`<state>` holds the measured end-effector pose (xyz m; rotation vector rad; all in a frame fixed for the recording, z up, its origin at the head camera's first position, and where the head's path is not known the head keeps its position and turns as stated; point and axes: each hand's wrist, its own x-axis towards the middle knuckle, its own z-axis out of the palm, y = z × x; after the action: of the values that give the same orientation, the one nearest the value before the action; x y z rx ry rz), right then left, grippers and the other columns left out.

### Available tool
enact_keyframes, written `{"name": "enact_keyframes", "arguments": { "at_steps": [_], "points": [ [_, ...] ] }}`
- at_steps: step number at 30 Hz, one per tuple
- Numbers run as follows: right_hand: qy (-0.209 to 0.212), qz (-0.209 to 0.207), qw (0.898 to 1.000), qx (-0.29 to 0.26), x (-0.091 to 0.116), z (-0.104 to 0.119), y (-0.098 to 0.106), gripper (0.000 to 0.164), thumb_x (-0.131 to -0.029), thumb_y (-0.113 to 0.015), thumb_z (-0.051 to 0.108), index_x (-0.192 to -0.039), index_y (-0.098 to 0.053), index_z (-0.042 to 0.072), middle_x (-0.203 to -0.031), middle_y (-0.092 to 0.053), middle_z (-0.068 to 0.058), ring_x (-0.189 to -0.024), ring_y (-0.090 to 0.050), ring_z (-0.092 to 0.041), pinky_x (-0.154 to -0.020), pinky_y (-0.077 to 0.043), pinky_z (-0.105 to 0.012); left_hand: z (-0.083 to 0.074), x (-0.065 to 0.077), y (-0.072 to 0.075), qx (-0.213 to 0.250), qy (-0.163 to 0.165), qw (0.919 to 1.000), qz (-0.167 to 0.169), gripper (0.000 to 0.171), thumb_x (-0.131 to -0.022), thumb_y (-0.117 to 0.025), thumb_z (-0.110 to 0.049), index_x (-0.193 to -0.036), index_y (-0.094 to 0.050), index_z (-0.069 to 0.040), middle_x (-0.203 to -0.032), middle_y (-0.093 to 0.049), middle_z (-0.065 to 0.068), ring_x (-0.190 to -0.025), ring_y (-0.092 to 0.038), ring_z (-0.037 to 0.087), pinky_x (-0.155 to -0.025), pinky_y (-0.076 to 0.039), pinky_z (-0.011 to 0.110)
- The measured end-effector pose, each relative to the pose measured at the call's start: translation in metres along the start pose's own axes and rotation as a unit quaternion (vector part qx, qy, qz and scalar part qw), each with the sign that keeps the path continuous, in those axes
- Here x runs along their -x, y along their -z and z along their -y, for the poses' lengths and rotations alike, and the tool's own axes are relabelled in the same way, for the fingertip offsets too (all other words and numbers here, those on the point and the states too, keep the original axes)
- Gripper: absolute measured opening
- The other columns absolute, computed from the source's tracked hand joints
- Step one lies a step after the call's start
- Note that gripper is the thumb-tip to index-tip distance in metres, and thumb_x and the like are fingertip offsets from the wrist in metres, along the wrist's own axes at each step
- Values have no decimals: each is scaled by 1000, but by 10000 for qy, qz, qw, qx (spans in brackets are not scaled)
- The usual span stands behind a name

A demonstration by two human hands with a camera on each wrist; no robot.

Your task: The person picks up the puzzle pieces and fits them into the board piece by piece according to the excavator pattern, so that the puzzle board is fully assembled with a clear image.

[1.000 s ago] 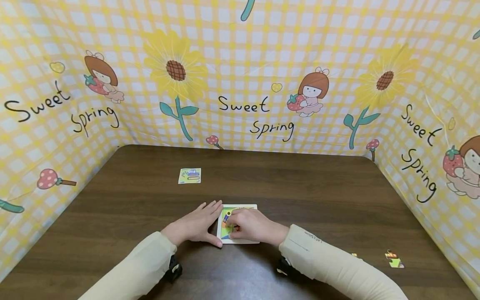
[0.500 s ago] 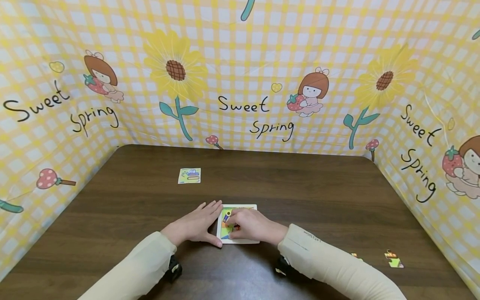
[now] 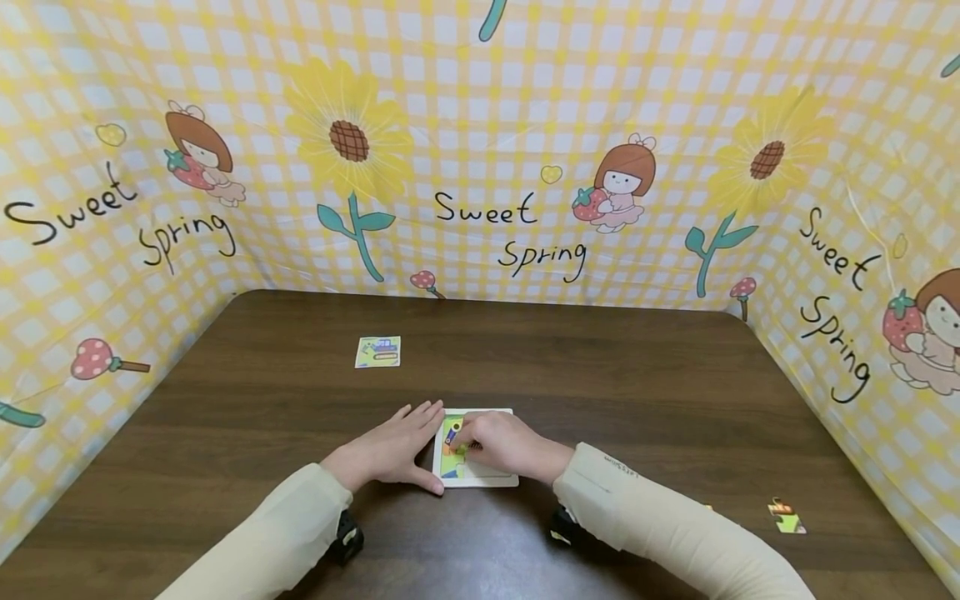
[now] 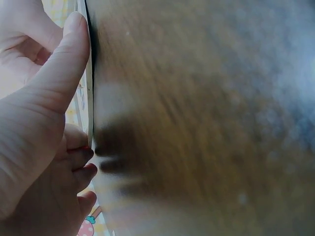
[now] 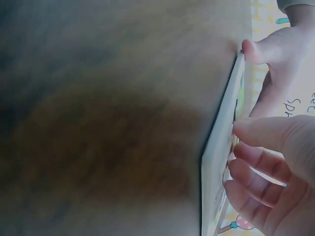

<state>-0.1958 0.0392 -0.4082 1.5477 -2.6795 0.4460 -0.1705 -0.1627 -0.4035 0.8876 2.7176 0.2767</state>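
A jigsaw puzzle [image 3: 452, 469] with a green and orange picture lies in a white-rimmed tray [image 3: 480, 483] at the middle of the table. My left hand [image 3: 390, 446] rests along the tray's left edge, fingers extended and thumb at the near corner. Its thumb [image 4: 74, 54] touches the rim in the left wrist view. My right hand [image 3: 506, 446] is over the puzzle with bent fingers. Its thumb [image 5: 256, 132] and fingertips touch the puzzle's surface in the right wrist view. Whether a piece sits between them is hidden.
A loose puzzle piece [image 3: 786, 517] lies at the right of the brown table [image 3: 600, 367]. Another piece [image 3: 709, 507] is mostly hidden by the right sleeve [image 3: 652, 508]. Further back on the left is a small picture card [image 3: 378, 352]. Yellow checked cloth [image 3: 480, 125] surrounds the table.
My right hand has shifted slightly, its fingertips now lower against the puzzle and the gap between thumb and index finger no longer visible. My left hand stays at the tray's edge.
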Motion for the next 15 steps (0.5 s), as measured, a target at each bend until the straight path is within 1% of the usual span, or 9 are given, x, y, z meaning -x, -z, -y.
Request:
{"name": "enact_keyframes", "arguments": {
  "at_steps": [7,12,15],
  "points": [
    [-85,20,10000,36,-1,1,0,18,-80,-70,5,-94,-75,14,-88,-63,5,-77,-56,-2,-66,-44,-13,0,-1,-1,53,-34,10000,-9,103,-74,-65,-58,-140,-26,9,-147,-20,22,-135,-15,35,-107,-13,49],
    [-154,55,9997,166,-1,2,2,17,-80,-70,7,-94,-75,16,-89,-63,8,-78,-57,-1,-66,-45,-15,0,-1,-2,46,-36,10000,-16,103,-74,-65,-59,-140,-26,9,-147,-20,22,-135,-15,34,-107,-13,48],
    [-144,60,9993,341,-1,3,1,17,-80,-71,8,-94,-76,17,-89,-63,8,-79,-57,-1,-67,-46,-16,1,-1,-2,44,-17,10000,-15,103,-73,-65,-59,-140,-26,9,-147,-20,22,-135,-15,34,-107,-13,48]
  ]
}}
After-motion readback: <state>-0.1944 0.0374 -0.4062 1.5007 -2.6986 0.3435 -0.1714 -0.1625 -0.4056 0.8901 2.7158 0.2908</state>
